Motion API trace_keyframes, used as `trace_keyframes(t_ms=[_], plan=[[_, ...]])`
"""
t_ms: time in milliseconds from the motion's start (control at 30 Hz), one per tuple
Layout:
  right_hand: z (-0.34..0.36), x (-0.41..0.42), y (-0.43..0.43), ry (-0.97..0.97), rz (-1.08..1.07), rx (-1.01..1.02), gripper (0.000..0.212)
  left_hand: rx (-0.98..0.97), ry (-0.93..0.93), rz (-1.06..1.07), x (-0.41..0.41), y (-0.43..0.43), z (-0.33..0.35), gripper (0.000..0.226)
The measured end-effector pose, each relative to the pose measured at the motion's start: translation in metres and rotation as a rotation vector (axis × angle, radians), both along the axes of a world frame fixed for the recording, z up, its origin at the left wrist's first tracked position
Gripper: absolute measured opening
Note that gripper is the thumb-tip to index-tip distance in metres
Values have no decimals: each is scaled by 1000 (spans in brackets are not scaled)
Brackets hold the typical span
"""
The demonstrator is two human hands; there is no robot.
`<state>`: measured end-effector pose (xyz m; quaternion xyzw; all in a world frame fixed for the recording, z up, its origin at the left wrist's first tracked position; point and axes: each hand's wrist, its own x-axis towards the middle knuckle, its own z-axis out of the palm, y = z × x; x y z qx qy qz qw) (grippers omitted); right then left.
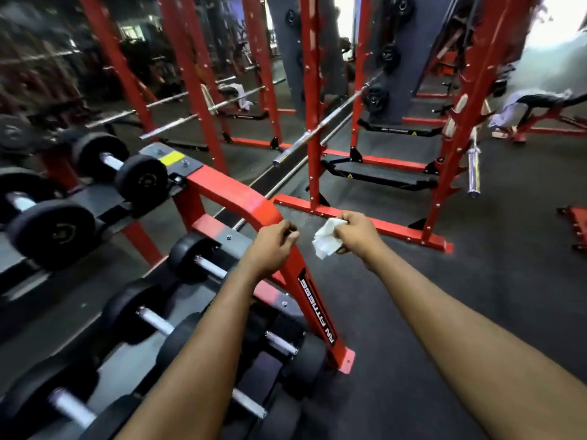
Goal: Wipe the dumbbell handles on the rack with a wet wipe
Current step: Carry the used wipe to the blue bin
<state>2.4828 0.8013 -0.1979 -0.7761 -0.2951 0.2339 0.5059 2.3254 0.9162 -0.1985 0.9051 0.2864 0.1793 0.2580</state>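
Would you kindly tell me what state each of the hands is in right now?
Left hand: closed, fingers curled, nothing visible in it.
Right hand: closed, gripping the wet wipe.

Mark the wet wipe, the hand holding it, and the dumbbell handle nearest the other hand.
wet wipe (324, 240), head view, crumpled white middle below the fingers.
right hand (357, 233), head view, back of the hand.
dumbbell handle (210, 267), head view, bare metal bar between its black heads.
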Motion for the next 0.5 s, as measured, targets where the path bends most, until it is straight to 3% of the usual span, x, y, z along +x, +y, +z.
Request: trace_keyframes(t_ms=[367,467,500], plan=[[45,-108,32,-101,382,66,9,27,-106,336,-137,-31,42,19],[49,-148,31,-115,502,70,27,35,-115,466,-186,-57,47,17],[53,-168,27,-127,554,60,21,39,-118,512,-205,-69,49,17]])
